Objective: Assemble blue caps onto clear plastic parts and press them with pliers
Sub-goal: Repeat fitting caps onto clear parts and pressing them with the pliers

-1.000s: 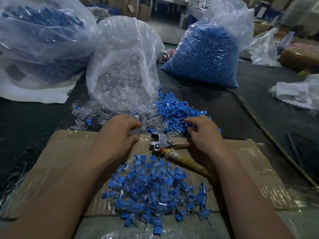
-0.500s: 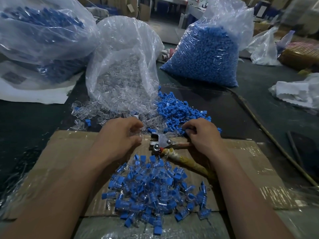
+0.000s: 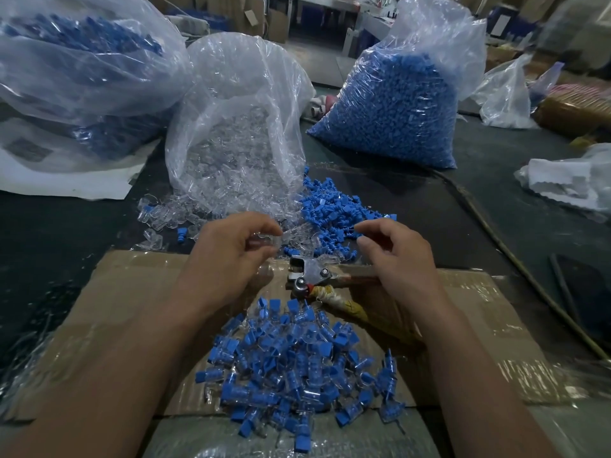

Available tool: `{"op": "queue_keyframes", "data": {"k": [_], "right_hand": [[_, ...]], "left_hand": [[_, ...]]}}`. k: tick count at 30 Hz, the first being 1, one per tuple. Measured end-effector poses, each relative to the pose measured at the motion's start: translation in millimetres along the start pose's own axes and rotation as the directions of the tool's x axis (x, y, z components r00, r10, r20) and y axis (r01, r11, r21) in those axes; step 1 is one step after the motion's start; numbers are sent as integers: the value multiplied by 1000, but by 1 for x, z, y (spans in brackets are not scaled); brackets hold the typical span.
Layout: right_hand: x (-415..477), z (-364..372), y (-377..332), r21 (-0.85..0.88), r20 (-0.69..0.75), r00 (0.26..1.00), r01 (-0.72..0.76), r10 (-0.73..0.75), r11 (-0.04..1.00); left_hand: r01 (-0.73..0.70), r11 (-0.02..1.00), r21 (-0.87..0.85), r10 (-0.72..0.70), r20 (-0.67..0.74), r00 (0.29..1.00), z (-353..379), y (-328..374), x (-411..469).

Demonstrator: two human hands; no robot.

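My left hand [image 3: 228, 256] pinches a clear plastic part [image 3: 269, 241] between thumb and fingers, just above the spilled clear parts [image 3: 165, 219]. My right hand [image 3: 400, 262] hovers at the near edge of the loose blue caps [image 3: 334, 209], with index finger and thumb curled together on what looks like one small blue cap [image 3: 357, 231], mostly hidden. The metal pliers [image 3: 309, 276] lie on the cardboard [image 3: 132, 292] between my hands, and the tape-wrapped handles run under my right wrist. A heap of assembled blue-and-clear pieces [image 3: 291, 368] lies nearer to me.
An open bag of clear parts [image 3: 238, 143] stands behind my left hand. A full bag of blue caps [image 3: 396, 104] is at the back right, and another bag [image 3: 82, 67] at the back left. Crumpled white plastic [image 3: 568, 180] and a thin cable [image 3: 515, 259] lie to the right.
Both hands have lifted from the piles. My left hand has come up with a clear part, and my right hand has drawn back from the blue caps with its fingertips pinched.
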State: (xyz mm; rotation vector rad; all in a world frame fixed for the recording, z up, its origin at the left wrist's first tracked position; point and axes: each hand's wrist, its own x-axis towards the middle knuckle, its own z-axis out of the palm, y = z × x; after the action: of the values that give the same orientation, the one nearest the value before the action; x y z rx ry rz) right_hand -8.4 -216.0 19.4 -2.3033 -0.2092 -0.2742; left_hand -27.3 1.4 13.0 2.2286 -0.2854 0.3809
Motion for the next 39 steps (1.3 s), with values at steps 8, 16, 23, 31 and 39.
{"op": "queue_keyframes", "data": {"k": [8, 16, 23, 31, 39], "right_hand": [[-14, 7, -28, 252, 89, 995, 30, -54, 967], [-24, 12, -46, 490, 201, 971, 16, -131, 872], [-24, 12, -47, 496, 244, 960, -1, -138, 868], [-25, 14, -46, 502, 197, 969, 28, -146, 865], [-24, 13, -45, 423, 145, 981, 57, -130, 904]], "left_hand": [[-40, 988, -148, 45, 30, 999, 3, 12, -5], [-73, 969, -235, 70, -21, 997, 9, 16, -10], [-158, 961, -229, 153, -40, 987, 6, 21, -11], [-184, 958, -220, 179, -43, 983, 7, 21, -11], [-206, 949, -237, 200, -47, 979, 7, 25, -12]]}}
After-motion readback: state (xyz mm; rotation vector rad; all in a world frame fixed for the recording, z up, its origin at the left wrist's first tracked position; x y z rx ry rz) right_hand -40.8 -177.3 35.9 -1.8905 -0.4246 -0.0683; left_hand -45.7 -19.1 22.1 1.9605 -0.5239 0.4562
